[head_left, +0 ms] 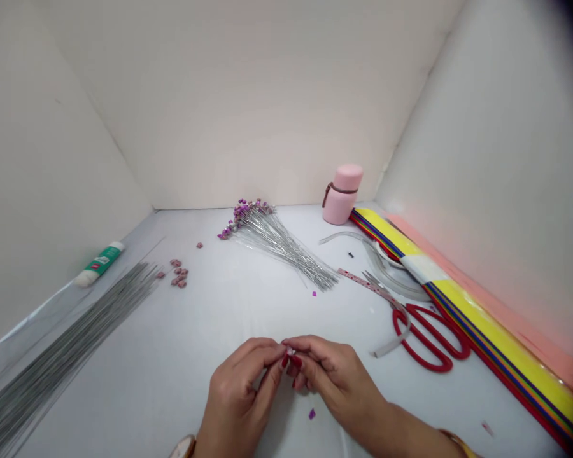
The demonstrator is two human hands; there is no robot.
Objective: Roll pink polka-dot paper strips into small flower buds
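At the front of the white table, my left hand (243, 385) and my right hand (332, 375) meet fingertip to fingertip. Both pinch one tiny pale pink piece (290, 350), mostly covered by the fingers; its exact kind is hard to make out. Just below them on the table lies a small purple scrap (312, 414), and a second magenta scrap (314, 294) is farther off. Small pink folded pieces (179, 277) sit in a loose group to the left. Beyond the hands rests a bundle of silver wire stems (286, 245) tipped with purple and pink pieces.
Bare grey wires (71, 343) spread along the left, beside a green-and-white glue stick (100, 263). To the right are red-handled scissors (430, 337), a patterned pink strip (363, 281), clear curled strips (391, 273) and stacked coloured sheets (482, 324). A pink bottle (340, 200) stands at the back.
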